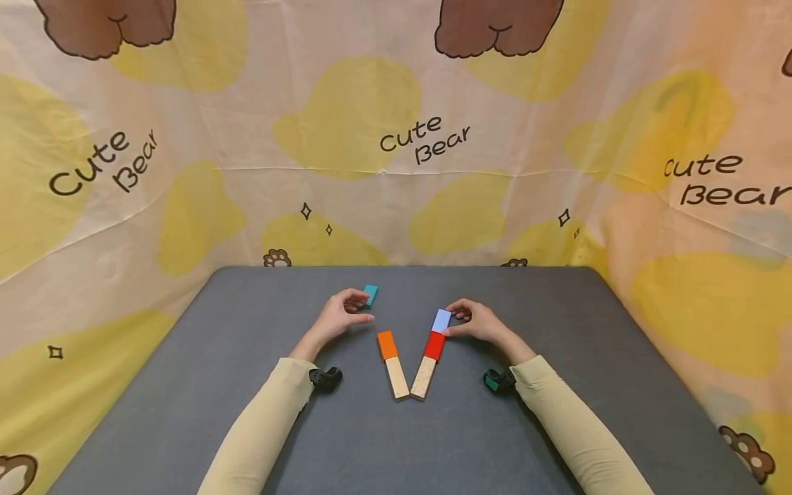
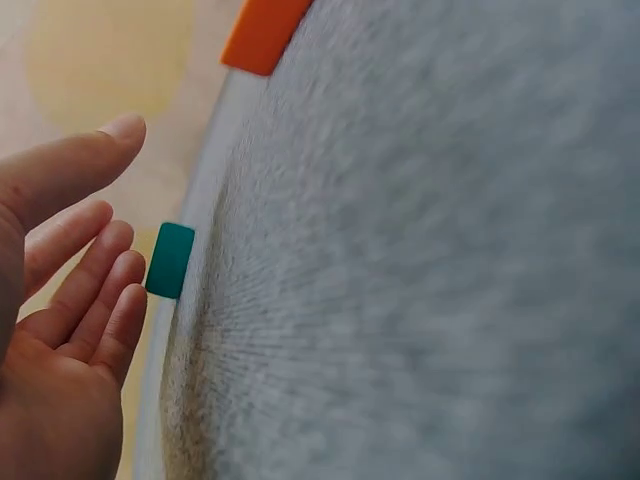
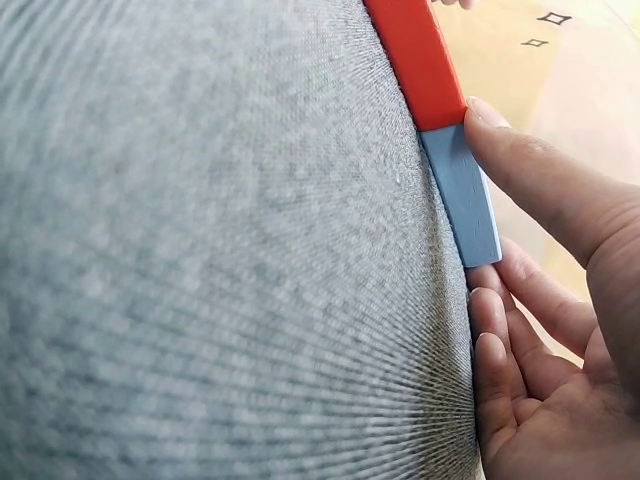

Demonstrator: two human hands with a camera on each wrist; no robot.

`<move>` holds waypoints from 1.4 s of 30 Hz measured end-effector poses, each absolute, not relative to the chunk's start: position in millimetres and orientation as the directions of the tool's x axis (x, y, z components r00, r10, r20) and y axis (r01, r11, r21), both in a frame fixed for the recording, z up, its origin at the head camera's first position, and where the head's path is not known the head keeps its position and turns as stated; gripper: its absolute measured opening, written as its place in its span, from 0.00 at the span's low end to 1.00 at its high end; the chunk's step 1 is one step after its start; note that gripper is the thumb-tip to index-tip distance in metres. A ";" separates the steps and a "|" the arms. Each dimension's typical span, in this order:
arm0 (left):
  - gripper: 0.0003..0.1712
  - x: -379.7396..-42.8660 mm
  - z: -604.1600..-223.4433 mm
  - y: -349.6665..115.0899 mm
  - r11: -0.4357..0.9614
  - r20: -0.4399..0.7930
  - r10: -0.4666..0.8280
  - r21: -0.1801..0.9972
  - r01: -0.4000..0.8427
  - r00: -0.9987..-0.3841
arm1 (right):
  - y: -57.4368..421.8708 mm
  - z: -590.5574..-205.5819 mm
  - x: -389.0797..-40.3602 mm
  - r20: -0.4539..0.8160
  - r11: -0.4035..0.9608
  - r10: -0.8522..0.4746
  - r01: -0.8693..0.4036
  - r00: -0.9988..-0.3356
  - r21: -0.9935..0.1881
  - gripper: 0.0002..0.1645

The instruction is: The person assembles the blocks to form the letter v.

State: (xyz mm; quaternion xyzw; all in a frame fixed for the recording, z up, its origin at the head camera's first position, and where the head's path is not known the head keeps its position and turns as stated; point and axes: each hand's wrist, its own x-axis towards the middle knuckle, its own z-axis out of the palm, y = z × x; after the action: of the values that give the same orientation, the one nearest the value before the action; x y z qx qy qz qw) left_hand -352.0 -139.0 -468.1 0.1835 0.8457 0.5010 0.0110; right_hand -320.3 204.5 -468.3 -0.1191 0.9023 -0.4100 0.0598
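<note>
My right hand (image 1: 479, 321) is at the light blue block (image 1: 441, 320). Its thumb touches the side near the seam with the red block (image 1: 435, 346), and its fingertips are at the other end, as the right wrist view shows. Red meets a plain wooden block (image 1: 423, 377) below it, making one slanted row. An orange block (image 1: 387, 344) and another plain wooden block (image 1: 397, 378) form a second row, and the two rows nearly meet at their near ends. My left hand (image 1: 337, 317) holds nothing, its thumb apart from its fingers, close beside a teal block (image 2: 170, 260).
A grey table (image 1: 185, 426) carries all the blocks. Behind it and at both sides hangs a printed cloth (image 1: 346, 110) with yellow patches and bear drawings. Each wrist wears a dark band (image 1: 326, 379).
</note>
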 end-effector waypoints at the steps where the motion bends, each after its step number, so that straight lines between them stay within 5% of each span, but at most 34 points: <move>1: 0.29 -353.7 -468.0 -139.3 0.426 0.163 0.315 0.856 0.292 -0.935 | 204.4 -468.5 -320.4 -0.011 0.635 -0.264 -0.165 -0.965 -0.755 0.33; 19: 0.32 -379.3 -471.4 -146.3 0.428 0.099 0.258 0.880 0.205 -0.961 | 204.2 -468.2 -320.3 -0.011 0.632 -0.259 -0.161 -0.966 -0.758 0.33; 42: 0.43 -394.9 -470.1 -145.4 0.448 0.029 0.370 0.870 0.205 -0.929 | 203.8 -467.9 -320.1 0.013 0.631 -0.275 -0.190 -0.961 -0.752 0.32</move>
State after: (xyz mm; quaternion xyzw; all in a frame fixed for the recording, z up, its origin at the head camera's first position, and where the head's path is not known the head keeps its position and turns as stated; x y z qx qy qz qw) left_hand -394.9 -145.4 -470.1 0.1698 0.8468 0.4973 0.0827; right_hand -320.1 203.8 -467.9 -0.1289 0.9017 -0.4096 0.0515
